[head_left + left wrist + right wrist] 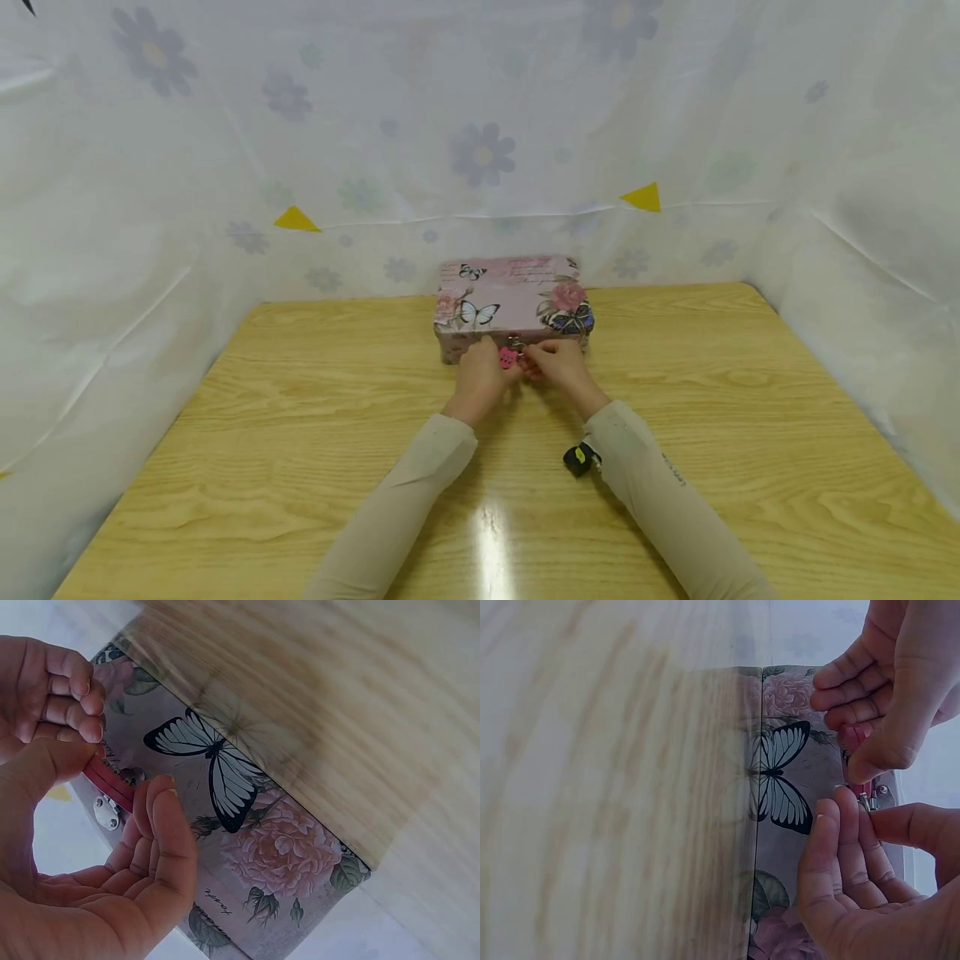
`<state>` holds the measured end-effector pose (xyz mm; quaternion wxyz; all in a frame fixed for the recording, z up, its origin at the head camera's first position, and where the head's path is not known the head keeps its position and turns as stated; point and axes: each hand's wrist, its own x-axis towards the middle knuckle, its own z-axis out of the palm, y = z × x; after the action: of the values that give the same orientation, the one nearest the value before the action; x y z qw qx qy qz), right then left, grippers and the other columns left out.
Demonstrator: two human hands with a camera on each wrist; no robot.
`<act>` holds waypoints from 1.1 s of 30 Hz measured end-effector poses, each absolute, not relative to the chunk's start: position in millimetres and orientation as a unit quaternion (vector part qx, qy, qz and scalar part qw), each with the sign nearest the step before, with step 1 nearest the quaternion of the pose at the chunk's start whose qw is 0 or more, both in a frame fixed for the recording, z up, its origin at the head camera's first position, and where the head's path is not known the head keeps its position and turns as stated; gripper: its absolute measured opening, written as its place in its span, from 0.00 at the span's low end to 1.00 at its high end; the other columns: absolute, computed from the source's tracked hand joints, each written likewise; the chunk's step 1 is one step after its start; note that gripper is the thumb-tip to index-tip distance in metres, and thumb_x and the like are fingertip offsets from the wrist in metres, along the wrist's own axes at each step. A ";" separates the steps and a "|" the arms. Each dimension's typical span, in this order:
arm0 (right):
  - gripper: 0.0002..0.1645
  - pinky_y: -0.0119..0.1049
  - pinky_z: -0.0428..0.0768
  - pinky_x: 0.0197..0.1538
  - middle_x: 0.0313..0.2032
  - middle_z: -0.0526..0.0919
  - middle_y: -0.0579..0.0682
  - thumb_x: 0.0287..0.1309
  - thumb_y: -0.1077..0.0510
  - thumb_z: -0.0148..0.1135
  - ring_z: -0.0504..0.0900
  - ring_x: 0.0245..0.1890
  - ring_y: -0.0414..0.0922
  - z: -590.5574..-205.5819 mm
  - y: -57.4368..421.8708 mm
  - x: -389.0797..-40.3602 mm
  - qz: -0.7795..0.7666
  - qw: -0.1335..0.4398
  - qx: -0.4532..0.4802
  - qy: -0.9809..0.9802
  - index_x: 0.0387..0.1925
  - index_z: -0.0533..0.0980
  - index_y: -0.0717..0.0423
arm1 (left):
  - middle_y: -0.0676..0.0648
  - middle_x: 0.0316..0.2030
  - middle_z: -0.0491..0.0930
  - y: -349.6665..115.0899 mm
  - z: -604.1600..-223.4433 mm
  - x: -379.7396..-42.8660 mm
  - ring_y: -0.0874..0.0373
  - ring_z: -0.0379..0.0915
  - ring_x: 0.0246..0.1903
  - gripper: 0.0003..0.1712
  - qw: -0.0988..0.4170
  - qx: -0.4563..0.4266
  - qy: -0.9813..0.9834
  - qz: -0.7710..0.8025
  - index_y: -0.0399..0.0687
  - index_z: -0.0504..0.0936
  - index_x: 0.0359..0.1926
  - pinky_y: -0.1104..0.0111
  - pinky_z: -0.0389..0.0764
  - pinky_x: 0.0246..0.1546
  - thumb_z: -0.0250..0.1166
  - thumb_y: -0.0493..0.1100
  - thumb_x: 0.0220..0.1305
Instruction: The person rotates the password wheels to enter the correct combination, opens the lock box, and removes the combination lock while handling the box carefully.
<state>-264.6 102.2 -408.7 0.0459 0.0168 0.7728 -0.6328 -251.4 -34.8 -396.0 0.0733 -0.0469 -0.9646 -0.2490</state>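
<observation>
A pink box [517,292] with butterflies and roses stands at the back of the table, its metal clasp [106,813] on the front face. At the clasp, my left hand [481,377] pinches a pink padlock [508,358] with a small face on it. In the left wrist view the padlock's red edge [109,784] lies between thumb and fingers. Close on its right, my right hand [561,367] pinches a small silver metal piece [865,801] between thumb and fingertips. The fingers hide much of this piece, so I cannot tell its kind.
The wooden table [315,467] has a glossy top. White flowered sheeting [390,150] hangs behind the box and along both sides, with yellow triangles [642,197] on it. A small black piece with a yellow mark [577,460] shows beside the right cuff.
</observation>
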 end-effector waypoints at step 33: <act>0.14 0.40 0.83 0.36 0.24 0.83 0.52 0.63 0.64 0.54 0.79 0.23 0.37 -410.3 119.1 -267.4 -0.608 0.039 -0.039 0.792 0.33 0.78 0.75 | 0.48 0.24 0.71 -36.6 -397.2 -246.5 0.57 0.66 0.22 0.17 0.074 -0.101 -0.944 -0.305 0.40 0.72 0.31 0.69 0.67 0.20 0.71 0.44 0.51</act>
<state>-267.4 119.1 -410.3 0.0390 -0.0387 0.7918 -0.6083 -246.5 -36.6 -397.2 0.0740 -0.1006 -0.9440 -0.3054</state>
